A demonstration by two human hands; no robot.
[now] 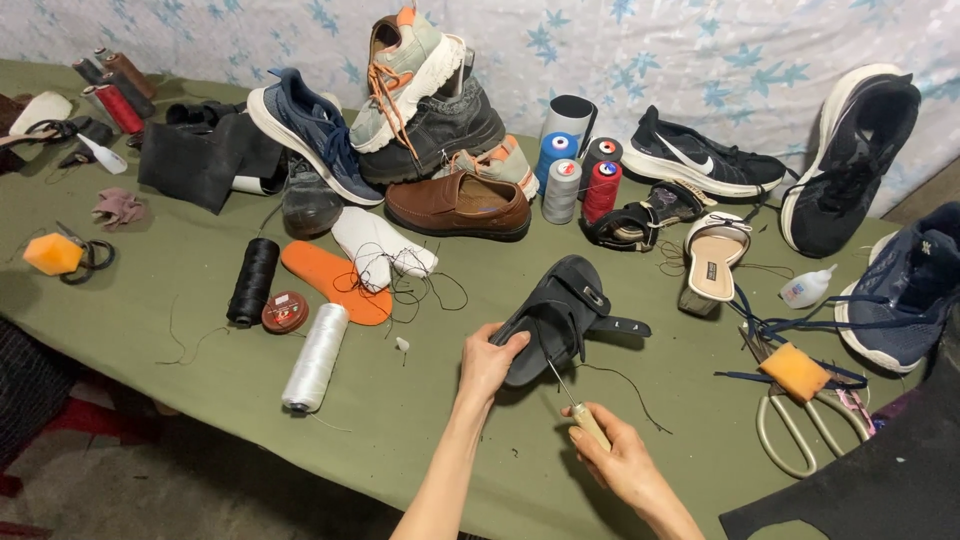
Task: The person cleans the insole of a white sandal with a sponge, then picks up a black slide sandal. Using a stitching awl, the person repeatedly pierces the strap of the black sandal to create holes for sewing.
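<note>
Even, soft light; faint shadows; sharp focus, slight wide-angle bending at edges

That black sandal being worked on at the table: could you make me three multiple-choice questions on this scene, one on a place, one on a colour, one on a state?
1. Where does the white thread spool lie?
A. left of the black sandal
B. on top of the brown shoe
C. beside the scissors

2. What colour is the flat insole on the green table?
A. blue
B. orange
C. black

3. What is the right hand doing?
A. lying open and flat
B. gripping a light-handled awl
C. holding scissors

Answers:
1 A: the spool lies on the cloth left of the sandal, which the left hand holds.
2 B: the insole is plainly orange.
3 B: its fingers close round the handle, with the metal tip at the sandal.
</note>
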